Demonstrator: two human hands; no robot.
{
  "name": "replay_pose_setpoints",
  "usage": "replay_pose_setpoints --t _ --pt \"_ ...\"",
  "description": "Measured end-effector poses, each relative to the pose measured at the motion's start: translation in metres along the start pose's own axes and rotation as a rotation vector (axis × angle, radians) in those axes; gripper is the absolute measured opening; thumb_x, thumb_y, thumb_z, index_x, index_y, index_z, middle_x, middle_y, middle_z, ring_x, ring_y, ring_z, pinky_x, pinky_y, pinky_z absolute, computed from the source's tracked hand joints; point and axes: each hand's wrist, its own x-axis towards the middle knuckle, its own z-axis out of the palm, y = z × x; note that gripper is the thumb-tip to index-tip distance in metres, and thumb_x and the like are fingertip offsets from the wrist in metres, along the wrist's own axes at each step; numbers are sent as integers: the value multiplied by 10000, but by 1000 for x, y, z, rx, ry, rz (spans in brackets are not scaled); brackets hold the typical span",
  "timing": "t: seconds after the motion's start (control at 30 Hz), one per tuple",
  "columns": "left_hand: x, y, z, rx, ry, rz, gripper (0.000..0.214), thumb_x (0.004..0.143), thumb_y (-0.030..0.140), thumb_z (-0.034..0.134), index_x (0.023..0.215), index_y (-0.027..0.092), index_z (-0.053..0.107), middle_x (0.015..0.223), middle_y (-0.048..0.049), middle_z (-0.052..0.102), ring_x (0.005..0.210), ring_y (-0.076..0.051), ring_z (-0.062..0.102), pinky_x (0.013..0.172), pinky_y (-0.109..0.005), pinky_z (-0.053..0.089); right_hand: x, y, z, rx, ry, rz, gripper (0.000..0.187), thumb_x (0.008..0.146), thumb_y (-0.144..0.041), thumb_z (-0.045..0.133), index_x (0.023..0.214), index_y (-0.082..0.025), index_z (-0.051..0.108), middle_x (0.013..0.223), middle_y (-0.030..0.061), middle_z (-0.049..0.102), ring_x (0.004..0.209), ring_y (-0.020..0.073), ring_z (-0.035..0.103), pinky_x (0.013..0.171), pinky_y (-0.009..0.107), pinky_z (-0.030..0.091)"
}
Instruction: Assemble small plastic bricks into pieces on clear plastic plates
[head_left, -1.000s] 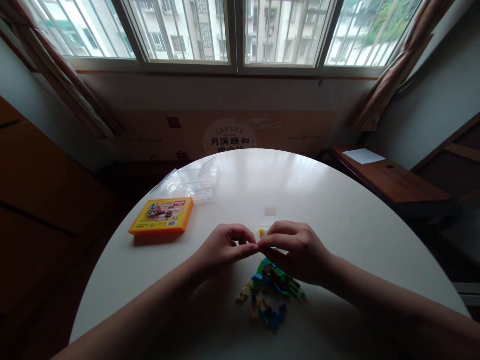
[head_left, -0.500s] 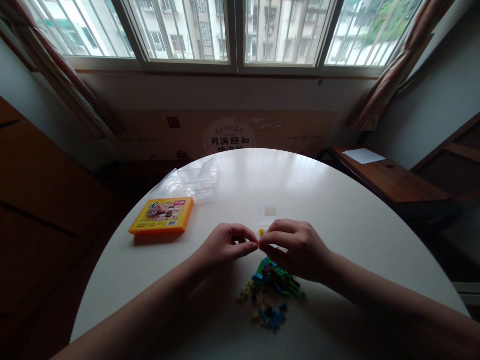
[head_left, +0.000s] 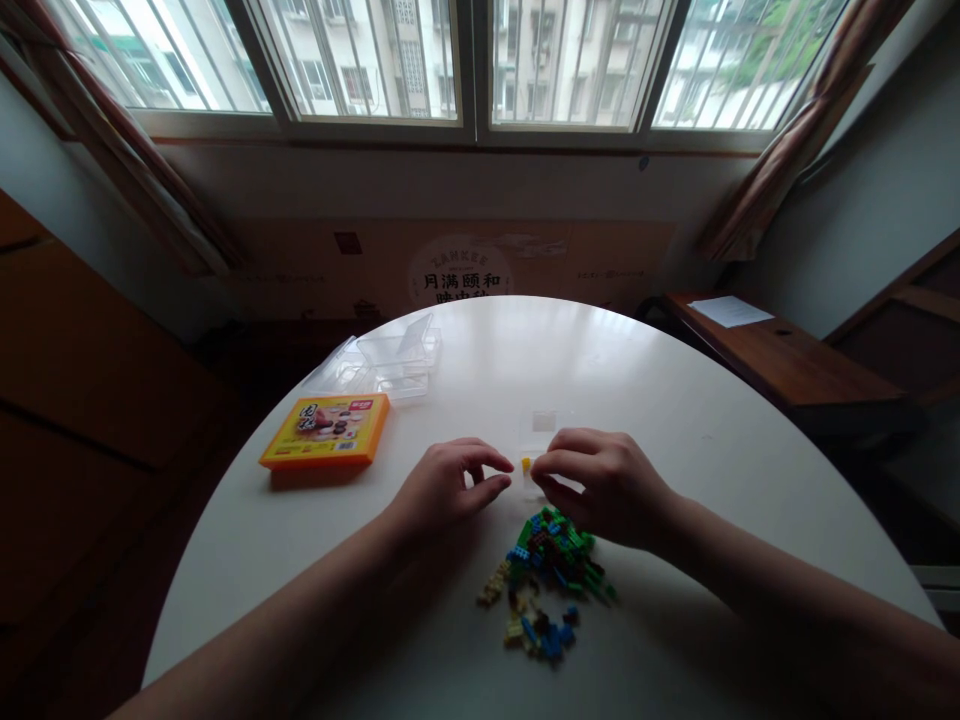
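Note:
My left hand [head_left: 448,487] rests on the round white table [head_left: 675,420] with its fingers curled. Its thumb and forefinger are slightly apart with nothing between them. My right hand [head_left: 604,483] is beside it, fingertips pinched together. They touch a tiny yellow brick [head_left: 526,463] at the edge of a small clear box [head_left: 541,424]. Whether the pinch holds that brick or another small piece is unclear. A pile of small coloured bricks [head_left: 549,580] lies just in front of both hands.
An orange flat box [head_left: 326,431] lies to the left. Clear plastic trays [head_left: 390,360] sit behind it near the table's far left edge. A wooden side desk with a sheet of paper [head_left: 731,311] stands to the right. Windows and curtains are behind the table.
The two hands, pinched together fingertip to fingertip, have come apart. The left thumb and forefinger opened. The right hand moved slightly away from me, up to the yellow brick.

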Motion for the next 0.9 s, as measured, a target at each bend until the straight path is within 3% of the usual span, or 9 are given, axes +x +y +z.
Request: replay_pose_setpoints --t 0.07,0.27,0.5,0.9 --pt "0 -2 1 101 37 18 181 816 210 653 975 215 738 917 -25 723 647 -113 615 658 -243 505 1 7 -2 -60 -65 74 104 846 -184 598 835 -218 695 799 -2 664 701 122 582 611 238 380" --pt "-3 -2 9 274 72 135 248 829 177 607 1004 276 750 1068 -25 726 956 -202 671 865 -348 536 4 16 2 -81 -199 240 117 810 -202 624 802 -262 724 752 -35 663 632 98 555 583 228 344" --pt "-3 -2 10 397 -40 190 486 727 37 528 1056 323 744 1168 9 709 974 -231 664 842 -401 564 12 14 5 -57 -283 301 143 784 -212 631 780 -302 741 728 -59 679 619 96 556 569 226 333" --pt "-2 -2 8 332 -38 187 463 712 49 518 1040 286 744 1121 10 728 950 -215 661 843 -380 561 11 19 -6 13 -347 296 182 811 -213 616 871 -292 770 774 -26 714 663 117 607 611 236 389"
